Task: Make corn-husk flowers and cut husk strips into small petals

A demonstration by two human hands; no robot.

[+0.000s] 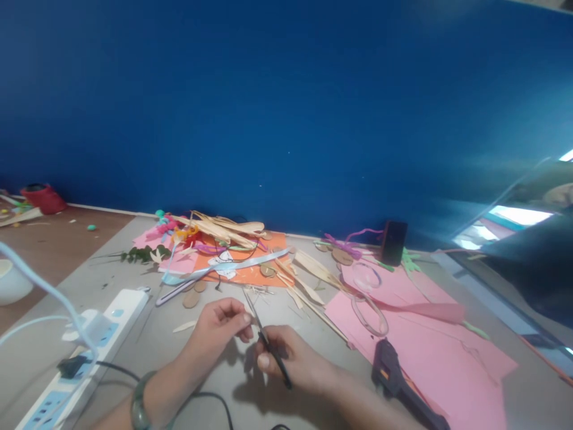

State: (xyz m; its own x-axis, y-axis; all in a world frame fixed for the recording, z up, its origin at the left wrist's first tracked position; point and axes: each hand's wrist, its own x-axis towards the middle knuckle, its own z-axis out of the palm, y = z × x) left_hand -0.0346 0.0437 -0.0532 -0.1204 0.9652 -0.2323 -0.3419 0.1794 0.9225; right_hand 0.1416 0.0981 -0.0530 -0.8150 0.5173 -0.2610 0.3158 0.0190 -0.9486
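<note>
My right hand (293,358) grips a pair of scissors (274,353) with black handles. Their blades point up and away, towards the small scraps on the grey table. Just left of the blades, my left hand (219,325) has its thumb and fingertips pressed together. Whatever is between those fingertips is too small to make out. Beyond both hands lie thin cut slivers (258,291) and an orange sheet (250,276). A pale blue ribbon (244,263) runs across that sheet.
A white power strip (120,316) with plugs and cables lies at left. Pink sheets (443,352) and a black glue gun (394,379) are at right. A dark phone-like block (394,243) stands by the blue wall. Dried strips (219,230) and green leaves (142,255) lie behind.
</note>
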